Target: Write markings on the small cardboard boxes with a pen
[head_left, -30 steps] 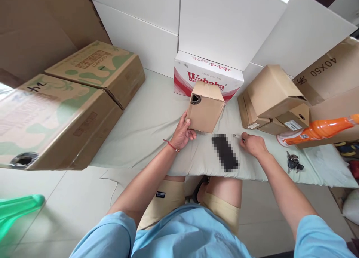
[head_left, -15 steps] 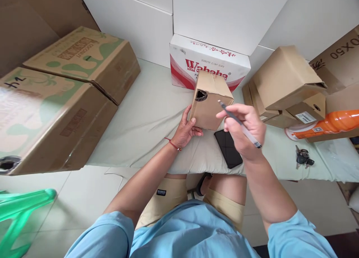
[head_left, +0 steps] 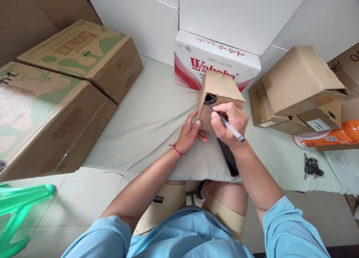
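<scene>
A small brown cardboard box (head_left: 221, 91) stands on a pale cloth-covered surface (head_left: 157, 116), with a torn hole near the top of its front face. My left hand (head_left: 192, 132) grips the box's lower left corner, fingers curled round it. My right hand (head_left: 230, 123) is closed on a pen (head_left: 228, 125), whose tip rests on the box's front face just below the hole. A black phone (head_left: 228, 159) lies on the cloth under my right wrist, partly hidden.
A white and red carton (head_left: 196, 60) stands behind the small box. Two large green-printed cartons (head_left: 67, 78) lie at left. Stacked brown boxes (head_left: 297, 86), an orange bottle (head_left: 336, 136) and keys (head_left: 311, 166) are at right. A green plastic stool (head_left: 19, 209) is at lower left.
My right hand picked the pen up from the cloth beside the phone, raised it, and brought its tip onto the box's front face. My left hand kept hold of the box.
</scene>
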The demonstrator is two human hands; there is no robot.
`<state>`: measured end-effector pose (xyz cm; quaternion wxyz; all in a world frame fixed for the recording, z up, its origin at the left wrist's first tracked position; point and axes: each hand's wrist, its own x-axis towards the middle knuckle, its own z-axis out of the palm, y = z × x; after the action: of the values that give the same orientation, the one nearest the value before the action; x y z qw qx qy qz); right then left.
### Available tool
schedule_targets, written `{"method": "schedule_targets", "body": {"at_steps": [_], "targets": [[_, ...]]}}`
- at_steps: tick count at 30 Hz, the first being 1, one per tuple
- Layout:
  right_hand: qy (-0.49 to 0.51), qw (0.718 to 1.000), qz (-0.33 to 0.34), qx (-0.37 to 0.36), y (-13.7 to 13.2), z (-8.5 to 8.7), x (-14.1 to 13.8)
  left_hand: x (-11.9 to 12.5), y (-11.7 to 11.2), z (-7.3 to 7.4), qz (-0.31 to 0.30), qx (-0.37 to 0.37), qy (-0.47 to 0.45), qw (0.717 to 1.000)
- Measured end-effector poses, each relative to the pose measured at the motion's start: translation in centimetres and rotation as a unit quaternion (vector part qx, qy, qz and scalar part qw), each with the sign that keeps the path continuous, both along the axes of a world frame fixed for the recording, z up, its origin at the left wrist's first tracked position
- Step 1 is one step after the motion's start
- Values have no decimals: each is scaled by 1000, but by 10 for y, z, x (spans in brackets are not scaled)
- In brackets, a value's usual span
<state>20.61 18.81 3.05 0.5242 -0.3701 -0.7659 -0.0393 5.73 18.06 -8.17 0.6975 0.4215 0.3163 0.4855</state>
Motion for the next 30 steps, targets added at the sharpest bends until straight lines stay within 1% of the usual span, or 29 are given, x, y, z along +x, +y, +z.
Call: {"method": "schedule_targets", "body": {"at_steps": [4,11,14,19,23,27,30], "targets": [[-32,999,2,6,3,0,4,1,-3,2,8,-1,7,1000],[-58,998,-29,2,4,-2,6,2,-4,3,4,-1,12,1000],[-49,998,-42,10,4,-3,4,3,-5,3,5,1,15,1000],[-1,999,-34,23,2,-2,3,3,-4,1,9,0,13,1000],[15,997,-70,27,1,-3,2,4,-4,-2,5,4,11,1000],[11,994,-106,22,1,-4,2,5,-3,-1,7,2,15,1000],[13,993,-111,30,0,-6,3,5,-3,-1,8,4,18,1000]]}}
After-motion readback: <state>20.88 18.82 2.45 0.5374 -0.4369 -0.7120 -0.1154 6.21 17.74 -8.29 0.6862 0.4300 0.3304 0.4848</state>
